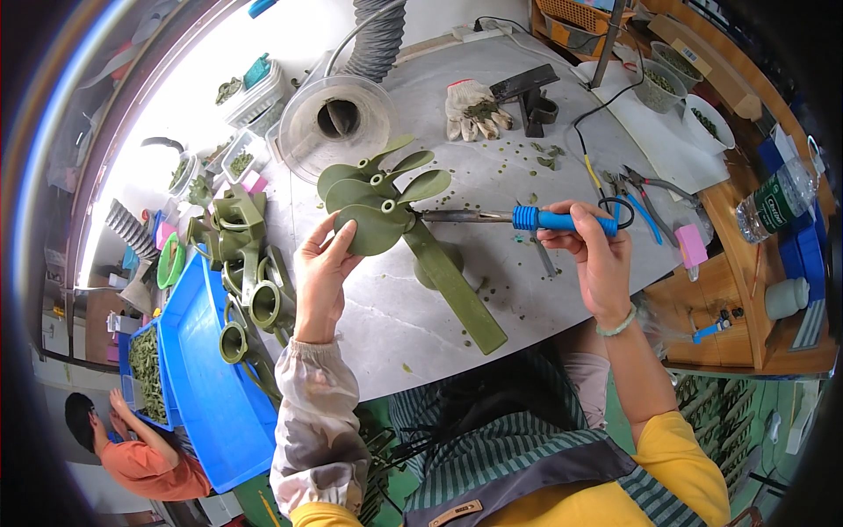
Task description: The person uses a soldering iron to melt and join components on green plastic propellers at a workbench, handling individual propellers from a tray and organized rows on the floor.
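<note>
My left hand (321,268) pinches a rounded blade of an olive-green propeller cluster (364,230) between thumb and fingers. Several small propellers with round hubs sit along a flat green bar (461,294), which slants toward the table's near edge. In my right hand (597,263) is a soldering iron (540,220), gripped by its blue ribbed handle. Its metal tip points left and meets the cluster near the top end of the bar; whether it touches the bar or a blade I cannot tell.
A clear funnel (338,140) on a grey duct stands behind the cluster. Green castings (237,233) and a blue tray (211,378) lie left. A stained glove (474,110), pliers (663,184) and green scraps are on the table. A bottle (777,202) stands right. A person (149,461) sits lower left.
</note>
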The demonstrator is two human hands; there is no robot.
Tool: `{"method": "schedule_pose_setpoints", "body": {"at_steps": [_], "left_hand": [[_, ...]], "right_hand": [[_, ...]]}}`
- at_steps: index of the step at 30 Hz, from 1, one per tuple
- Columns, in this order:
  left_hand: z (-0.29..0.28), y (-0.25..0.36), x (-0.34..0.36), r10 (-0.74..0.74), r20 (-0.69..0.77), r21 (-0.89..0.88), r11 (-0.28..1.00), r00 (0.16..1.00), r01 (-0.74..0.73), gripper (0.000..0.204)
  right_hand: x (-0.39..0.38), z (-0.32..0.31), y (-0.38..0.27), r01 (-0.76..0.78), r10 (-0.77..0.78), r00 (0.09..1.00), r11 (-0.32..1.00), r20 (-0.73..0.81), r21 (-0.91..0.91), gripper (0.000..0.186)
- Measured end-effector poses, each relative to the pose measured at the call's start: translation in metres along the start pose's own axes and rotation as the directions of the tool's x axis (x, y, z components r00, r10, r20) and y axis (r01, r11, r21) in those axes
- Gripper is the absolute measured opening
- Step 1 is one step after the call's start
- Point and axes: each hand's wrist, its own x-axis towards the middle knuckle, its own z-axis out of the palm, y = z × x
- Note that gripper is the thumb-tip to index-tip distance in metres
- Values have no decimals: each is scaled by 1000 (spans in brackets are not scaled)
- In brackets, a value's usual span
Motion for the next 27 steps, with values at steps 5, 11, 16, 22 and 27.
{"method": "schedule_pose_setpoints", "body": {"at_steps": [5,11,16,22,27], "left_hand": [[0,0,0,-1,-9,7,1000,1000,1,35],[0,0,1,6,1,4,1000,1000,-6,35],[0,0,0,0,-4,4,1000,1000,0,35],[-1,-1,1,2,-3,15,1000,1000,-2,35],[-1,0,2,2,-5,20,1000,1000,-2,34]], "right_hand": [[0,1,-1,3,-3,1000,1000,3,7,26],[-3,-3,-2,3,-3,1000,1000,18,2,26],[-6,1,-5,-2,3,1000,1000,27,-8,26],[-8,3,-6,-12,12,1000,1000,27,-4,26],[-3,1,-3,-16,16,1000,1000,11,-5,27]]}}
